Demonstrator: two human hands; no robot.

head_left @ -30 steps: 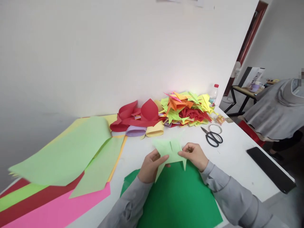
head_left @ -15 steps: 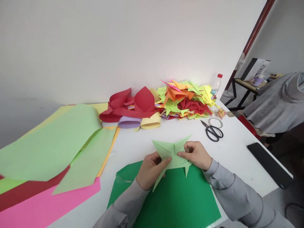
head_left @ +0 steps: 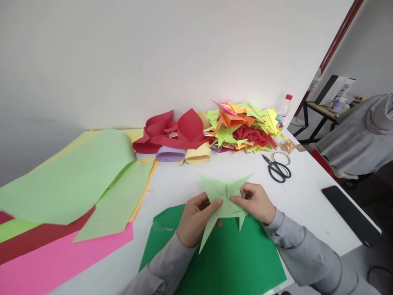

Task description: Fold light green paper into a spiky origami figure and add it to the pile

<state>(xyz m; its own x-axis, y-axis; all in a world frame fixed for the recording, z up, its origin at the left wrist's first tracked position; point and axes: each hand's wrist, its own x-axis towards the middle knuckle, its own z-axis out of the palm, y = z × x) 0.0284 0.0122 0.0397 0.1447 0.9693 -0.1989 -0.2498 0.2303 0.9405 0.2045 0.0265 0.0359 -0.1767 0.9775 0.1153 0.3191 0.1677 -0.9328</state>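
A folded light green paper shape [head_left: 227, 200] with several pointed tips is held between both hands, above a dark green sheet [head_left: 239, 262] on the white table. My left hand [head_left: 195, 217] pinches its left side, thumb on the front face and fingers behind. On the right side my right hand [head_left: 256, 203] grips it the same way, thumb pressed near the middle crease. The two thumb tips are a short gap apart. Parts of the fingers are hidden behind the paper.
Black-handled scissors [head_left: 278, 169] and a tape roll [head_left: 281, 158] lie to the right, near a long black object [head_left: 351, 215]. Behind are a pile of folded paper pieces [head_left: 242, 127], curled red paper [head_left: 190, 127] and a bottle [head_left: 283, 110]. Large coloured sheets [head_left: 70, 176] cover the left.
The camera view has shifted slightly, moving the background a little to the right. Both hands keep their hold on the light green paper, whose lower left tip hangs slightly lower.
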